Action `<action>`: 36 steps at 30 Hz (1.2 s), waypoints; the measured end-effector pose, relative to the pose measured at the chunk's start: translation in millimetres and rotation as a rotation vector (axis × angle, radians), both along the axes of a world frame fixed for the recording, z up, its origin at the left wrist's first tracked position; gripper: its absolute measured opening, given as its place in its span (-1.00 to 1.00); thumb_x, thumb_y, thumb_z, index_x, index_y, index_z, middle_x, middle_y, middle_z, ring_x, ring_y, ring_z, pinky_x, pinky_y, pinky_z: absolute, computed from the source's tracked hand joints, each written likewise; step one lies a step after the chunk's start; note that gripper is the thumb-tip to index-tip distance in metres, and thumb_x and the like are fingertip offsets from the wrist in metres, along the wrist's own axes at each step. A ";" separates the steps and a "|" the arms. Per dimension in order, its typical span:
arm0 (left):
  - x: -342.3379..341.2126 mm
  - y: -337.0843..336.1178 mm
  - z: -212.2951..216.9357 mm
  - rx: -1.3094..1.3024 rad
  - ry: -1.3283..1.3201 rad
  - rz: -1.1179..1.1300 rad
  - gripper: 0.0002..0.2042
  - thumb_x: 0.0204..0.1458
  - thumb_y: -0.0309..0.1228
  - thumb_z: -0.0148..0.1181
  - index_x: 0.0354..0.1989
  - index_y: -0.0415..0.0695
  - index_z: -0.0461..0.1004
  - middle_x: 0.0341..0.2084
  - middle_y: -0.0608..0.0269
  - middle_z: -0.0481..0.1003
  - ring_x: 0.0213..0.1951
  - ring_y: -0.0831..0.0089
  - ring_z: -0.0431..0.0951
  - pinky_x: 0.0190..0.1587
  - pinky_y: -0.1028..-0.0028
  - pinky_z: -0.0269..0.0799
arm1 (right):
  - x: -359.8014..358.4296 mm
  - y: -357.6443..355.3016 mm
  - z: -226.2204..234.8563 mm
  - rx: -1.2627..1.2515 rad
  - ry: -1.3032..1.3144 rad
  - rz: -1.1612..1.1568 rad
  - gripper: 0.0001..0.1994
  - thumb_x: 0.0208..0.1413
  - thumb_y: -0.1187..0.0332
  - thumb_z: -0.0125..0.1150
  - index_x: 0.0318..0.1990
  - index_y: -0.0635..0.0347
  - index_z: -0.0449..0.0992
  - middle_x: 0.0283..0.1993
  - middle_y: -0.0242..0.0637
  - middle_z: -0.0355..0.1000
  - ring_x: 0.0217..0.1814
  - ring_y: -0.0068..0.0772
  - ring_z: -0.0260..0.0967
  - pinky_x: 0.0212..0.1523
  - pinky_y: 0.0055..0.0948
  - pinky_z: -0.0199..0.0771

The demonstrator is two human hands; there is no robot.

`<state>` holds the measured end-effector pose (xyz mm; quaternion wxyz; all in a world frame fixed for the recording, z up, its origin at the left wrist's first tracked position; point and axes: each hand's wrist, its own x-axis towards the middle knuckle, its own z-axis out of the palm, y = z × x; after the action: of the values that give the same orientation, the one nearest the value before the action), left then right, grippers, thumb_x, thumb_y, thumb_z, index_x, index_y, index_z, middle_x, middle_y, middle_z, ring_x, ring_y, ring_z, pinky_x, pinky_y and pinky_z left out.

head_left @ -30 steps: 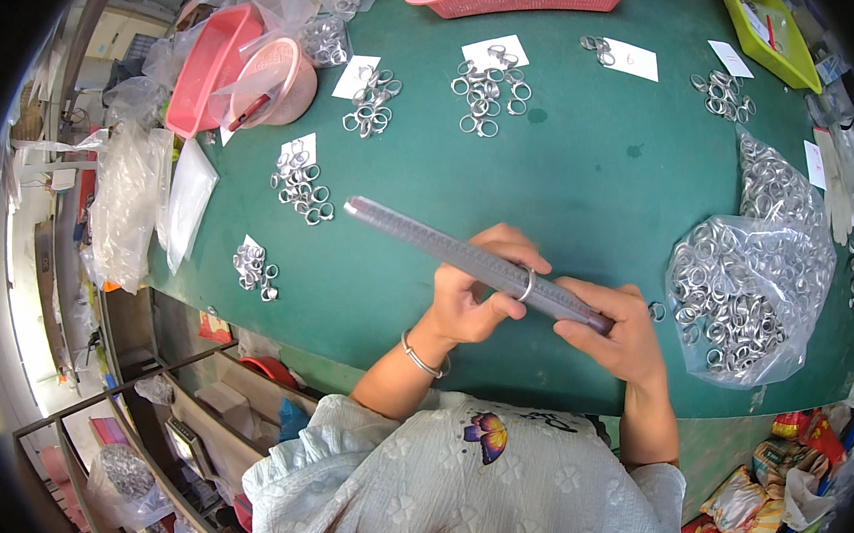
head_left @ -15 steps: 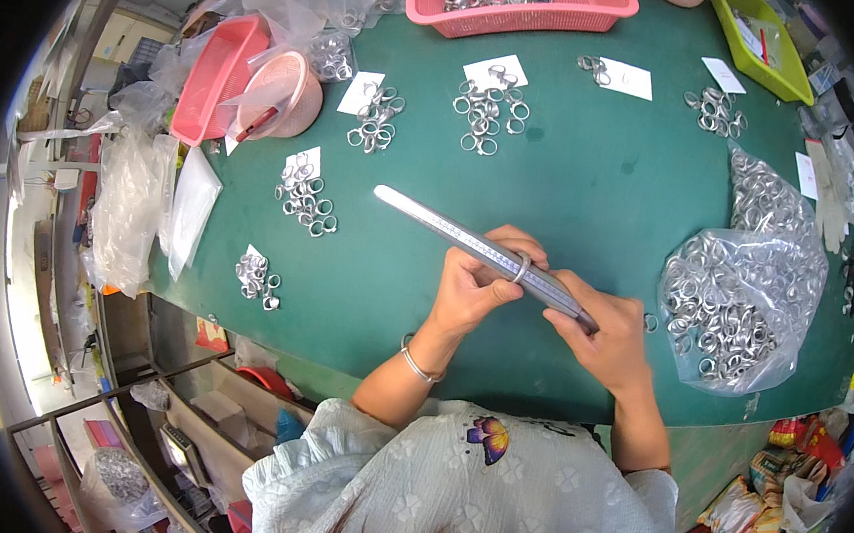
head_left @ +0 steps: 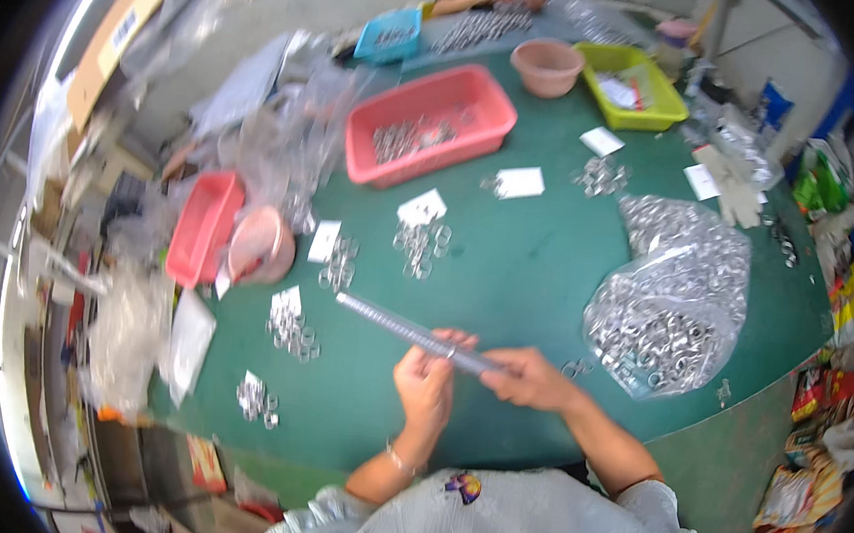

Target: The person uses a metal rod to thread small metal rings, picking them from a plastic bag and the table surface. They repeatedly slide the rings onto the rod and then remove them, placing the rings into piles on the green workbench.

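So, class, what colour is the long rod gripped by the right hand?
The rod is grey; the head view shows it best.

Table (head_left: 518, 308) with ring piles in an arc, bag at the right, baskets behind and at the left
By the left hand (head_left: 424, 380) and the right hand (head_left: 528, 378), the rod (head_left: 393, 328) is held above the near half of the table, its free end being directed leftward and away from the body; six small piles of rings (head_left: 293, 336), each with a card (head_left: 520, 182) at it, are arranged from the near left to the far right; at the right, the bag (head_left: 673, 294) is placed with many rings inside, and a few loose rings (head_left: 575, 368) are found between it and the right hand; behind the middle piles, the large basket (head_left: 444, 159) is set, also containing rings, with the bowl (head_left: 544, 81) to its right and the tray (head_left: 645, 117) further right; at the left edge, the small basket (head_left: 207, 226) is put just beside the bucket (head_left: 275, 241)
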<state>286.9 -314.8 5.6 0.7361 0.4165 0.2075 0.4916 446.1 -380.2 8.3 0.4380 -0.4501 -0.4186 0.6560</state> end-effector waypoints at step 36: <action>5.9 27.1 65.3 0.455 0.442 -0.466 -0.70 -0.01 -0.40 0.15 -0.17 -0.35 0.39 -0.41 0.26 0.37 -0.41 0.59 0.40 -0.40 0.62 0.32 | 7.4 -17.5 16.2 0.213 0.236 -0.006 -0.75 0.17 0.20 -0.02 -0.25 0.23 0.39 -0.69 -0.58 0.08 -0.73 -0.81 -0.07 -0.75 -0.71 -0.12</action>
<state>292.7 -287.7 70.8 0.6543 0.7008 0.1467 0.2433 453.5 -397.6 24.5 0.5312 -0.3222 -0.4301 0.6550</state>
